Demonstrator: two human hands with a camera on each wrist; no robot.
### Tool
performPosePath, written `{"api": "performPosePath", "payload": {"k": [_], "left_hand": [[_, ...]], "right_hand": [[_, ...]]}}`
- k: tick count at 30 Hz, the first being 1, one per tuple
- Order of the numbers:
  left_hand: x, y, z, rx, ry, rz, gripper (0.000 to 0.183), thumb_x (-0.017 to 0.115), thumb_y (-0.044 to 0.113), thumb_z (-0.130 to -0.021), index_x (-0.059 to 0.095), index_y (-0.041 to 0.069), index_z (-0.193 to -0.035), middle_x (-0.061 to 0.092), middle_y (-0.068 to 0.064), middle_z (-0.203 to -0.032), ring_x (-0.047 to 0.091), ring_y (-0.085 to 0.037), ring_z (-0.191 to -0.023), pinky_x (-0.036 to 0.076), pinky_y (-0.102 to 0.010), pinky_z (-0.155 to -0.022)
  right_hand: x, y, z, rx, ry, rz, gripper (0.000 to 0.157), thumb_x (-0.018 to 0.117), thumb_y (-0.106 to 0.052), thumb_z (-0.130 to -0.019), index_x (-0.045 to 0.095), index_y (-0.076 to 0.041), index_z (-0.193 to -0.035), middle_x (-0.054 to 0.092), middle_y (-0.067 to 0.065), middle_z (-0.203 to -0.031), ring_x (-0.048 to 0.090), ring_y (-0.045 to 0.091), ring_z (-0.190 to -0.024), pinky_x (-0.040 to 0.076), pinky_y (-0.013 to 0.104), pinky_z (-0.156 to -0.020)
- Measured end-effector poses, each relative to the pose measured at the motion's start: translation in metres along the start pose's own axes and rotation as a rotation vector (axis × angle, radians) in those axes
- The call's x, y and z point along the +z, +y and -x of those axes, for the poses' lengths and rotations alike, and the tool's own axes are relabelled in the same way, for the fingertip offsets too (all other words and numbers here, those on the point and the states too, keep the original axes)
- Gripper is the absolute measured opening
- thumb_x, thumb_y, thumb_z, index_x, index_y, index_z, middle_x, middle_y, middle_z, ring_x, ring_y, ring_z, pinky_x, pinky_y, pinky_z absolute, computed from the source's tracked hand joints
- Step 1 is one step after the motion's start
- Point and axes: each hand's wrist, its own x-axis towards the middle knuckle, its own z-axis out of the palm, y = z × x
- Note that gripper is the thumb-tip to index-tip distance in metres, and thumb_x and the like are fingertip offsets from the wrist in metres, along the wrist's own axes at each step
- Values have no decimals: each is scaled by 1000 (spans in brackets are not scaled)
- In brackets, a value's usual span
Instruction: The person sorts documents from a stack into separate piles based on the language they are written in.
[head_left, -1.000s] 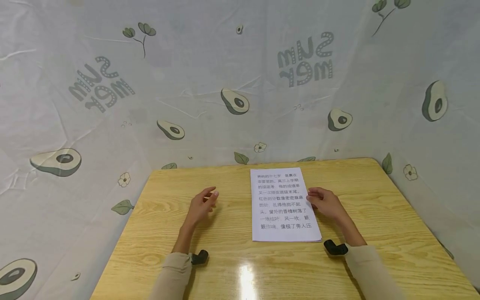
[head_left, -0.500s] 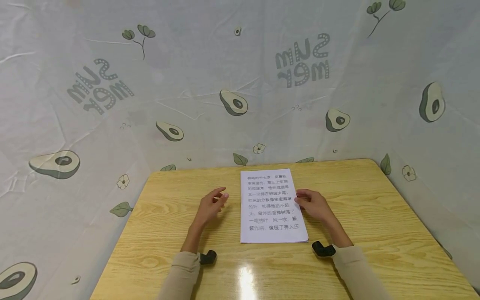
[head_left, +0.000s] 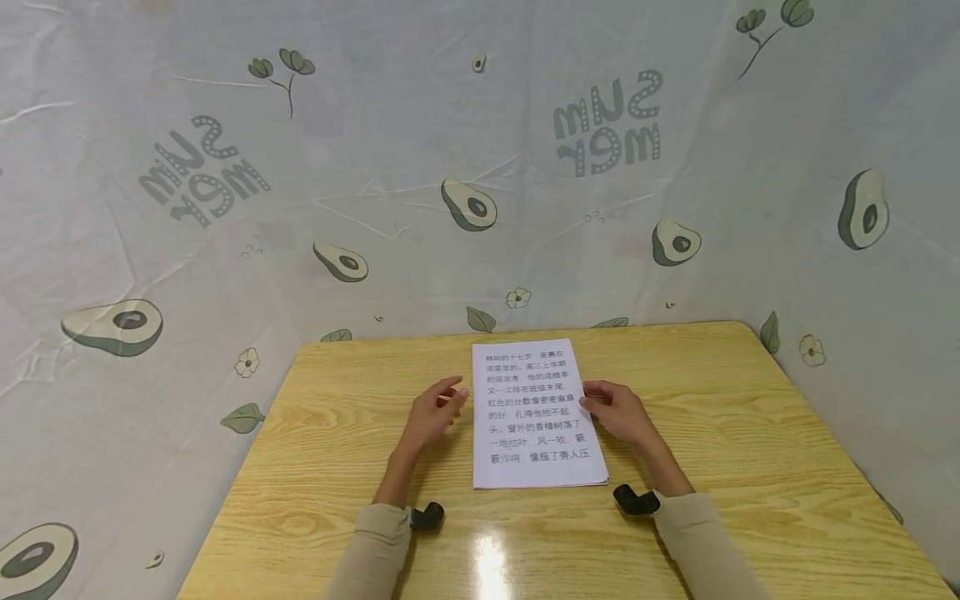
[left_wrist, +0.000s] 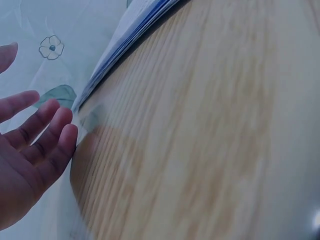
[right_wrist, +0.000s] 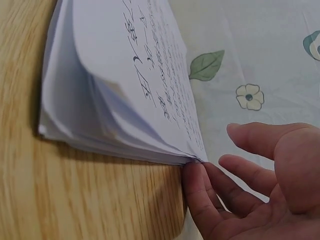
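A stack of white paper sheets [head_left: 534, 417], the top one printed with lines of Chinese characters, lies flat on the wooden table. My right hand [head_left: 617, 412] is at its right edge. In the right wrist view, fingertips of the right hand [right_wrist: 245, 185] touch the side of the stack [right_wrist: 130, 100], while the thumb stands apart from it. Sheets at the near corner are lifted and fanned slightly. My left hand [head_left: 433, 414] is held just off the left edge, fingers loosely bent, with nothing in it. The left wrist view shows a gap between the left fingers [left_wrist: 52, 130] and the stack [left_wrist: 135, 35].
The wooden table [head_left: 300, 467] reaches back to a hanging cloth [head_left: 390, 167] printed with avocados, leaves and flowers. A small black device [head_left: 427, 517] sits at the left wrist and another black device [head_left: 636, 500] at the right.
The paper stack has slid to the left across the table along with my right hand. My left hand has moved rightward, closer to the stack's left edge.
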Motion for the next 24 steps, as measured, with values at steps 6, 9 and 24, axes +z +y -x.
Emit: {"api": "performPosePath", "payload": {"k": [6, 9, 24], "left_hand": [[9, 2, -1, -34, 2, -26, 52, 68, 36, -106, 62, 8, -149, 70, -17, -118, 70, -23, -85, 56, -27, -64], [13, 2, -1, -46, 3, -27, 53, 68, 38, -106, 63, 8, -149, 70, -17, -118, 68, -22, -84, 56, -28, -60], [27, 7, -6, -32, 2, -242, 44, 69, 31, -105, 72, 2, -138, 72, -11, -106, 64, -20, -93, 52, -30, -78]], "right_hand": [[0, 2, -1, 7, 25, 47, 48, 64, -16, -108, 57, 9, -148, 66, 30, -141, 68, 42, -124, 62, 42, -96], [-2, 5, -1, 3, 40, 88, 49, 65, -17, -106, 58, 10, -147, 68, 30, -136, 69, 42, -121, 61, 41, -94], [-8, -5, 5, -74, 18, 198, 38, 68, -14, -104, 70, 11, -132, 71, 30, -123, 71, 34, -99, 55, 35, -78]]}}
